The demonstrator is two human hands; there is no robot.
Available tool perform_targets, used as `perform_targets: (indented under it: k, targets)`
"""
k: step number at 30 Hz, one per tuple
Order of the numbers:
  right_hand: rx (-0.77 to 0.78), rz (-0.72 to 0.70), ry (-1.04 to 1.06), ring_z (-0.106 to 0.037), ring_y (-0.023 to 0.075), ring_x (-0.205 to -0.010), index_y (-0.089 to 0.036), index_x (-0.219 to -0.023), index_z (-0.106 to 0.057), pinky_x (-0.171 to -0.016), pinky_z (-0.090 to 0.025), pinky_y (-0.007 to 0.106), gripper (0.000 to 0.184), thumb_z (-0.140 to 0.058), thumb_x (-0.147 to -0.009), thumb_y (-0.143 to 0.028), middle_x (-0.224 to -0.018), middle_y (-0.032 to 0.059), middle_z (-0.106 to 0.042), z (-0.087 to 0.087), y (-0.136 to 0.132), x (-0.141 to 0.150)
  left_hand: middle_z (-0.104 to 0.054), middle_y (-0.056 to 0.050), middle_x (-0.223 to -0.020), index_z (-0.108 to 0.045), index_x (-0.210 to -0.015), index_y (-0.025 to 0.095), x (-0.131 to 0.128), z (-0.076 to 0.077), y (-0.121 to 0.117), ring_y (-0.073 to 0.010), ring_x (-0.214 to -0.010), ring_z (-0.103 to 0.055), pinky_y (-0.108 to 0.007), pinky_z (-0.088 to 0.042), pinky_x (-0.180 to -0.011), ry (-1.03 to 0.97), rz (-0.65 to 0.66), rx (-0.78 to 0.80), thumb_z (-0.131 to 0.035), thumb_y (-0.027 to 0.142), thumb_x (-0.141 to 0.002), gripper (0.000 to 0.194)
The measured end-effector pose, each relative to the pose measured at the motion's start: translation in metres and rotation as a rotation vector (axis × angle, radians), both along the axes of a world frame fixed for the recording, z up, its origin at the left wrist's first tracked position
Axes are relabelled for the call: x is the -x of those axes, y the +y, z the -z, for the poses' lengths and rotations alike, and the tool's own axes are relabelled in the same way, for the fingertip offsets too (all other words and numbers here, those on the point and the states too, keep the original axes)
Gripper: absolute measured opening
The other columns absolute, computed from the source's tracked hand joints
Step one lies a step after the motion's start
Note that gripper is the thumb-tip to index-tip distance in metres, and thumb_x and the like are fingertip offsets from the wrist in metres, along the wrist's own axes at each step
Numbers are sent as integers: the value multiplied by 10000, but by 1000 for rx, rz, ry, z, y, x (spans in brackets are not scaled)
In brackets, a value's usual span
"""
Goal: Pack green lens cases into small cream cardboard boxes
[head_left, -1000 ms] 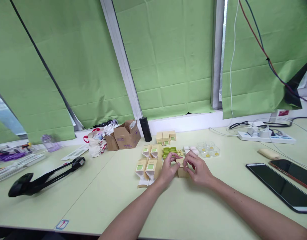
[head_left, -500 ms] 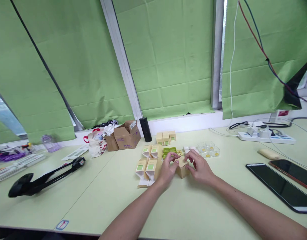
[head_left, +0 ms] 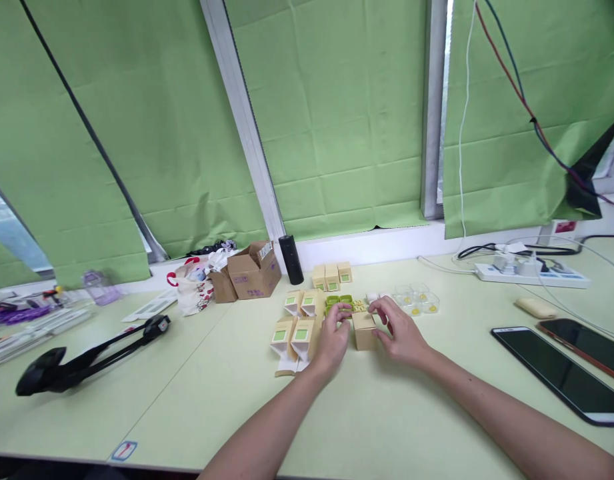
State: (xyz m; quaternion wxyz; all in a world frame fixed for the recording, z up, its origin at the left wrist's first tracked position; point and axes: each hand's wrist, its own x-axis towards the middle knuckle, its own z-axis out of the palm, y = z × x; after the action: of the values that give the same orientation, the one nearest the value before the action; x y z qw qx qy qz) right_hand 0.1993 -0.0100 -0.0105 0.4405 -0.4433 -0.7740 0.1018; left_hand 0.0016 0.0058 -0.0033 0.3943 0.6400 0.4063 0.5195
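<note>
A small closed kraft paper box (head_left: 365, 333) stands upright on the table between my two hands. My left hand (head_left: 333, 339) is just left of the box, its fingers curved and apart, with nothing in them. On the other side, my right hand (head_left: 401, 335) has its thumb tip at the box's right edge and its fingers raised above the top corner, spread from the thumb. Whether the thumb presses on the box I cannot tell. Behind the hands are green cups (head_left: 345, 299), small yellow pieces (head_left: 359, 306) and white pieces (head_left: 372, 296), partly hidden.
Open kraft boxes with green windows (head_left: 301, 333) lie at left; closed ones (head_left: 331, 276) stand behind. Clear plastic cups (head_left: 429, 303) sit back right. Farther out are a cardboard carton (head_left: 255, 272), black cylinder (head_left: 291, 260), power strip (head_left: 534, 275), phones (head_left: 561, 373) and a black strapped object (head_left: 94, 353).
Both hands were on the top of the box. My left hand has moved off to the left, and the box now stands squarer with its top flat.
</note>
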Motion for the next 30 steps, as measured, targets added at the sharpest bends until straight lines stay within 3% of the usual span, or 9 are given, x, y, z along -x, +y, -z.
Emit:
perform_targets:
  k: [5, 10, 15, 19, 23, 27, 30]
  targets:
    - [108, 178, 11, -567, 201, -793, -256, -1142, -496, -674, -404, 304, 331, -541, -830, -153, -987, 27, -590, 5, 10, -1, -732, -50, -1038, -625, -1058, 241, 1, -5, -2, -230, -1025, -688, -370, -494, -951, 102, -106, -51, -528, 194, -899, 191]
    - [331, 268, -62, -584, 194, -750, -260, -1149, -482, -624, -290, 275, 232, -514, -930, -192, -848, -9, -650, 10, 15, -1, -723, 0, -789, -632, -1036, 261, 4, -12, -8, -245, -887, -700, -401, -475, -955, 223, -206, -73, -521, 248, -952, 140]
    - [441, 278, -191, -612, 194, -798, -251, -1051, -549, -625, -245, 272, 217, -589, -877, -126, -858, 8, -692, 9, 17, -3, -730, -52, -999, -645, -1044, 258, 6, -18, -15, -274, -1010, -653, -457, -430, -1026, 357, -270, -232, -531, 198, -933, 170]
    - [443, 267, -240, -615, 190, -786, -232, -1051, -579, -621, -237, 276, 231, -593, -863, -100, -845, 17, -692, 5, 14, -2, -703, -87, -1241, -655, -1201, 266, 4, -22, -20, -329, -1237, -547, -523, -370, -1086, 536, -170, -411, -573, 178, -910, 315]
    - [440, 265, -257, -622, 197, -791, -221, -1070, -589, -621, -232, 281, 243, -603, -865, -93, -816, 16, -698, 2, 12, 1, -660, -122, -1381, -646, -1303, 249, 0, -23, -23, -387, -1341, -453, -598, -303, -1125, 629, -40, -443, -630, 244, -915, 388]
    - [449, 269, -251, -627, 201, -778, -231, -1100, -581, -617, -230, 285, 254, -619, -879, -111, -806, 9, -708, 2, 11, 1, -666, -139, -1363, -688, -1211, 248, -2, -28, -22, -430, -1384, -407, -637, -252, -1139, 674, 25, -445, -698, 239, -847, 365]
    - [449, 271, -264, -635, 207, -784, -235, -1122, -577, -613, -227, 288, 281, -636, -873, -120, -798, 7, -711, 3, 11, 2, -706, -142, -1263, -700, -1048, 242, -3, -36, -17, -431, -1354, -441, -636, -232, -1150, 734, 53, -469, -722, 223, -805, 245]
